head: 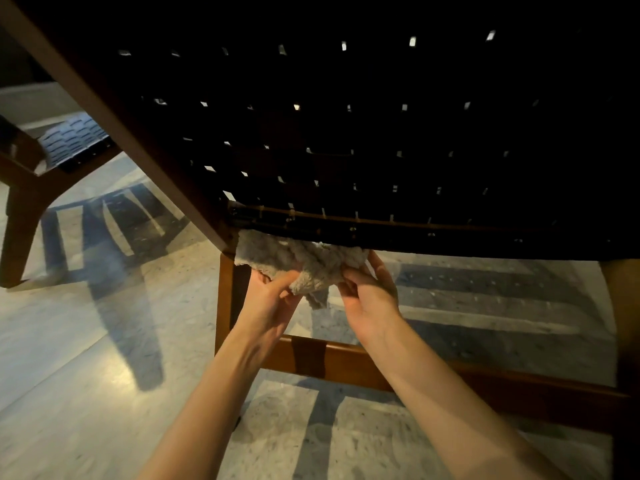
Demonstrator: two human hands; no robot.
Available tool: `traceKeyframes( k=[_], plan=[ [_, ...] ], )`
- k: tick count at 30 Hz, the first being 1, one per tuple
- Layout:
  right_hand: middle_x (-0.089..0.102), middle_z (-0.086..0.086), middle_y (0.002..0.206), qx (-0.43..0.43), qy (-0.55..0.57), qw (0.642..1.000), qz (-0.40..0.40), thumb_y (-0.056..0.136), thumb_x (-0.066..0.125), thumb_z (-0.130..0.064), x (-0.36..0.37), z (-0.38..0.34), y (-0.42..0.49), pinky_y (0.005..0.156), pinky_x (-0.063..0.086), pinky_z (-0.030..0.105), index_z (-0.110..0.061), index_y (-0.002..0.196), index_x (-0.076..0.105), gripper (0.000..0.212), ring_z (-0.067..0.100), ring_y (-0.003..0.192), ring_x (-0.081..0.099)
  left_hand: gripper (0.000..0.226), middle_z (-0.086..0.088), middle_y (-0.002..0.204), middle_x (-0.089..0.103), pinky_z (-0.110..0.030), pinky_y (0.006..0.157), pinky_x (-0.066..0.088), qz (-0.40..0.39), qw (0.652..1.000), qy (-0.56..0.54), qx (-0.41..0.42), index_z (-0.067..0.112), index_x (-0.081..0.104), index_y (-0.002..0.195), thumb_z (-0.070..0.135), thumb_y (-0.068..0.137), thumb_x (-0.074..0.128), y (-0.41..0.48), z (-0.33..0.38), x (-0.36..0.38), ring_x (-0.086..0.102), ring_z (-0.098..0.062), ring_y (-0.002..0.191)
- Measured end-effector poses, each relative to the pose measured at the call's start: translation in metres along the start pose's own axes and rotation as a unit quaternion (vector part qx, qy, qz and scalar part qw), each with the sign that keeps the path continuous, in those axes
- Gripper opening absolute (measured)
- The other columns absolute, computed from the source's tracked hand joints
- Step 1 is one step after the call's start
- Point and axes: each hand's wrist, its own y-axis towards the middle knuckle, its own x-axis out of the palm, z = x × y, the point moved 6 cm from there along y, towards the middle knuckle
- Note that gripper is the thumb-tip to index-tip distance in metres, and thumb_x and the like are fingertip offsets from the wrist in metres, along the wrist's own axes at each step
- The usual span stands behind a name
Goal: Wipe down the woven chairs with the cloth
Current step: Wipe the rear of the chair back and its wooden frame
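Note:
A dark woven chair (346,133) with a brown wooden frame fills the upper part of the view, seen from behind and below. A pale grey fluffy cloth (301,259) is bunched up against the lower edge of its woven panel, by the wooden leg (225,289). My left hand (270,299) grips the cloth from below on the left. On the right my right hand (367,292) holds the other end, fingers curled into the fabric. A loose corner of the cloth hangs down between the two hands.
A second woven chair (69,140) with wooden legs stands at the far left. A wooden crossbar (363,365) runs low under the near chair behind my forearms. The pale stone floor (86,358) carries striped shadows.

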Motion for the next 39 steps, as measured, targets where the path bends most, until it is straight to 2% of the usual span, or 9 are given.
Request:
traceKeyframes(
  k=[5,12,18,21,24,26,30,35,39],
  plan=[
    [0.068,0.002,0.093,0.013,0.032,0.999,0.009,0.085,0.051,0.016,-0.017,-0.021,-0.001,0.072,0.053,0.029,-0.021,0.094,0.066,0.04,0.018,0.09,0.063,0.048,-0.006,0.096,0.069,-0.035,0.08,0.058,0.008,0.997,0.073,0.019,0.01,0.055,0.109,-0.024,0.076,0.052,-0.007,-0.016,0.027,0.069,-0.016,0.091],
    [0.07,0.002,0.097,-0.068,0.047,0.996,0.032,0.092,0.046,0.012,-0.055,-0.064,0.0,0.064,0.055,0.021,-0.014,0.103,0.065,0.034,0.011,0.087,0.068,0.049,-0.007,0.1,0.056,-0.023,0.052,0.054,0.03,0.996,0.077,-0.043,0.02,0.05,0.098,-0.026,0.082,0.041,-0.02,-0.057,0.071,0.06,-0.019,0.087],
    [0.066,0.0,0.08,-0.185,0.095,0.975,0.075,0.088,0.049,0.016,-0.097,-0.109,-0.005,0.064,0.057,0.021,-0.013,0.093,0.062,0.032,0.006,0.071,0.068,0.055,-0.012,0.113,0.058,-0.038,0.07,0.059,-0.026,0.996,0.054,-0.064,0.007,0.048,0.125,-0.025,0.08,0.044,-0.027,-0.097,0.112,0.061,-0.024,0.099],
    [0.063,0.003,0.083,-0.145,0.058,0.984,0.082,0.091,0.055,0.003,-0.107,-0.113,-0.004,0.066,0.056,0.021,-0.011,0.099,0.06,0.016,0.012,0.078,0.063,0.049,-0.012,0.108,0.061,-0.044,0.088,0.052,-0.019,0.996,0.032,-0.084,0.005,0.051,0.122,-0.022,0.082,0.046,-0.028,-0.11,0.123,0.061,-0.024,0.1],
    [0.066,0.007,0.09,-0.02,0.005,0.998,0.057,0.093,0.057,-0.011,-0.098,-0.098,-0.003,0.064,0.053,0.024,-0.009,0.099,0.061,0.008,0.017,0.083,0.063,0.047,-0.013,0.109,0.061,-0.037,0.084,0.053,-0.015,0.997,0.016,-0.078,0.003,0.051,0.121,-0.023,0.082,0.044,-0.026,-0.11,0.124,0.061,-0.024,0.1],
    [0.066,0.009,0.092,-0.003,0.013,0.999,0.042,0.095,0.053,-0.012,-0.091,-0.095,-0.004,0.065,0.052,0.027,-0.006,0.103,0.061,0.012,0.019,0.084,0.063,0.05,-0.012,0.111,0.062,-0.033,0.08,0.056,-0.026,0.998,0.012,-0.063,0.003,0.05,0.123,-0.024,0.082,0.043,-0.025,-0.107,0.122,0.062,-0.023,0.101],
    [0.064,0.009,0.097,-0.08,0.022,0.994,0.075,0.095,0.051,-0.004,-0.094,-0.106,-0.008,0.068,0.052,0.028,-0.007,0.099,0.062,0.012,0.02,0.088,0.062,0.049,-0.005,0.103,0.065,-0.022,0.068,0.056,-0.024,0.998,0.031,-0.053,0.008,0.053,0.117,-0.024,0.081,0.045,-0.027,-0.107,0.124,0.065,-0.017,0.094],
    [0.064,0.003,0.095,-0.158,-0.01,0.98,0.122,0.098,0.047,-0.006,-0.108,-0.128,-0.015,0.072,0.053,0.024,-0.004,0.116,0.059,0.022,0.012,0.084,0.061,0.045,-0.007,0.102,0.061,-0.022,0.064,0.057,-0.001,0.997,0.006,-0.083,0.007,0.055,0.11,-0.025,0.08,0.047,-0.03,-0.128,0.147,0.06,-0.018,0.092],
    [0.063,0.001,0.086,-0.231,-0.043,0.958,0.165,0.099,0.045,-0.005,-0.131,-0.166,-0.023,0.067,0.05,0.023,-0.014,0.091,0.062,0.02,0.01,0.078,0.06,0.044,-0.007,0.099,0.062,-0.022,0.066,0.057,0.007,0.993,0.005,-0.118,0.003,0.053,0.113,-0.022,0.078,0.055,-0.039,-0.154,0.174,0.06,-0.015,0.086]
  ],
)
